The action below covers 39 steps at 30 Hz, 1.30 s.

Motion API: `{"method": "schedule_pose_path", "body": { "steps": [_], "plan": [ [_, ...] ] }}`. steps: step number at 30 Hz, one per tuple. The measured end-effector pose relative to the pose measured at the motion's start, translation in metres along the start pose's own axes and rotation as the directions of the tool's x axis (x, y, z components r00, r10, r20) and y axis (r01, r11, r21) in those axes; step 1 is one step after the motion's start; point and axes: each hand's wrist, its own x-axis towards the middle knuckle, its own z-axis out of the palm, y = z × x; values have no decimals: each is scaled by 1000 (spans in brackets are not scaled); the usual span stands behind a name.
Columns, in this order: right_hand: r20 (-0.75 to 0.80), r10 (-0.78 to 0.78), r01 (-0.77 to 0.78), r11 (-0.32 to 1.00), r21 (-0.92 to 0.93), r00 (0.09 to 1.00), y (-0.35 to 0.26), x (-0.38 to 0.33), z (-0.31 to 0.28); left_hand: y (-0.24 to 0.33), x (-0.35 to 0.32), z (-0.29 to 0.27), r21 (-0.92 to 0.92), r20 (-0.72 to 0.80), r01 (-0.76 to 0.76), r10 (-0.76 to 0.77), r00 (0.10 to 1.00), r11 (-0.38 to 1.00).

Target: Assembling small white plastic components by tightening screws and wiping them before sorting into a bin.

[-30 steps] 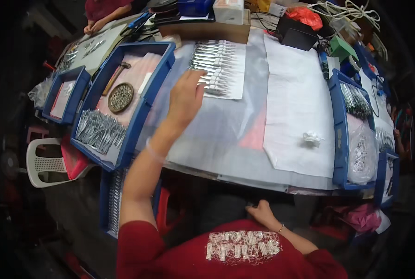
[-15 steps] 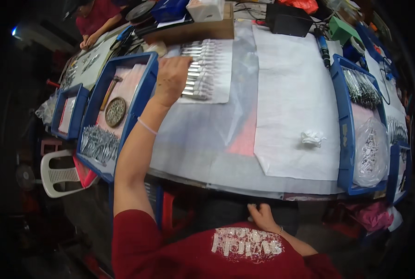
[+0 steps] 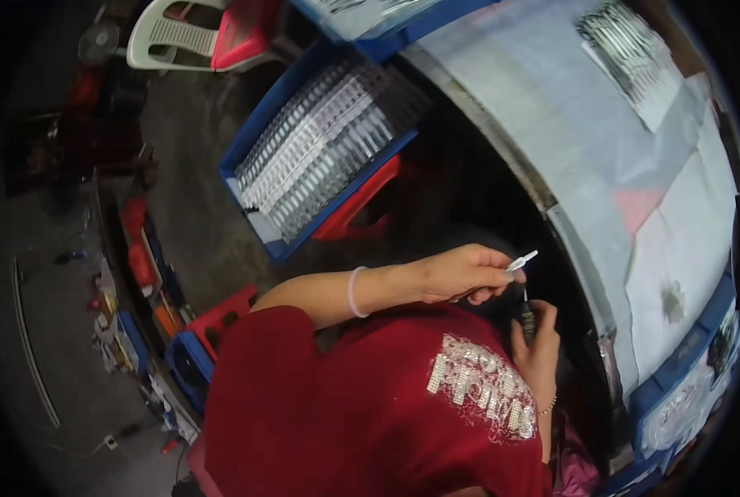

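Note:
My left hand (image 3: 461,273), a white band on its wrist, pinches a small white sleeved piece (image 3: 521,262) in front of my red shirt, below the table's edge. Just under it my right hand (image 3: 538,352) grips a small dark tool (image 3: 527,317) with a thin tip that points up toward the white piece. The two hands almost touch. Rows of thin metal pieces (image 3: 631,50) lie on a white sheet far up the table (image 3: 569,141), well away from both hands.
A blue crate (image 3: 320,149) full of rows of pale packed pieces rests on a red stool under the table. A white plastic chair (image 3: 188,29) stands at the top left. A blue tray (image 3: 685,389) and a crumpled white scrap (image 3: 675,300) sit at the right.
My left hand has come back from the rows of metal pieces on the table to my lap with a small white piece. The view has swung down and left.

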Motion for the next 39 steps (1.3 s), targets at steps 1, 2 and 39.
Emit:
{"method": "schedule_pose_path", "body": {
  "steps": [1, 2, 39],
  "plan": [
    [-18, -34, 34, 999, -4, 999, -4, -3, -4, -9, 1, -3, -26, -8, 10, -11, 1000, 1000],
    [-20, -68, 68, 997, -34, 997, -7, -5, -7, -15, 4, -7, -33, -24, 15, -16, 1000, 999],
    [52, -290, 268, 781, -563, 956, -13, 7, -15, -59, 52, -5, 869, -22, -138, 316, 948, 475]
  ]
}}
